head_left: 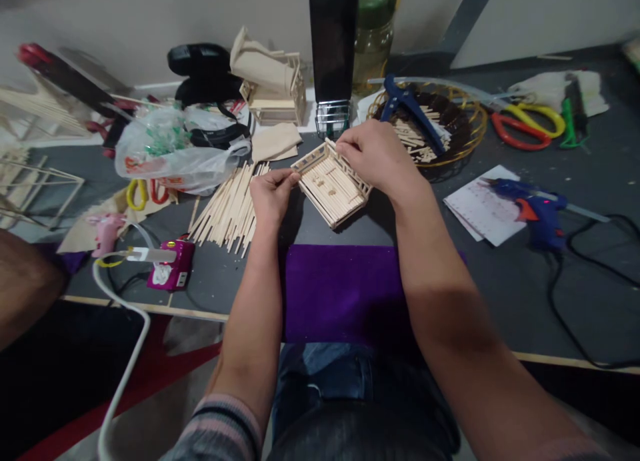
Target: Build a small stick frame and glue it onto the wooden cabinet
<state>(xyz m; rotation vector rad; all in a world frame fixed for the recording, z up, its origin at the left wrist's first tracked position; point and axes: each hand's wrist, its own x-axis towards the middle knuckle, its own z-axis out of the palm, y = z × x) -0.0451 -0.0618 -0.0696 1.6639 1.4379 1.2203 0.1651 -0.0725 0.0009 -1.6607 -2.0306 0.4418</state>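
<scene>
A small tray-like model made of thin wooden sticks, with a low railing along its far sides, is tilted above the dark table. My left hand pinches its left corner between thumb and fingers. At the far edge, my right hand has its fingers closed on the railing near the top corner; its fingertips are partly hidden. A few small pieces lie on the model's stick floor. Below it a purple cloth is spread at the table's front edge. Loose wooden sticks fan out beside my left hand.
Behind my right hand stands a wicker basket with short sticks and a blue glue gun. Another glue gun lies right, its cord trailing. Scissors, a plastic bag and a pink power adapter surround the workspace. Someone's arm is at left.
</scene>
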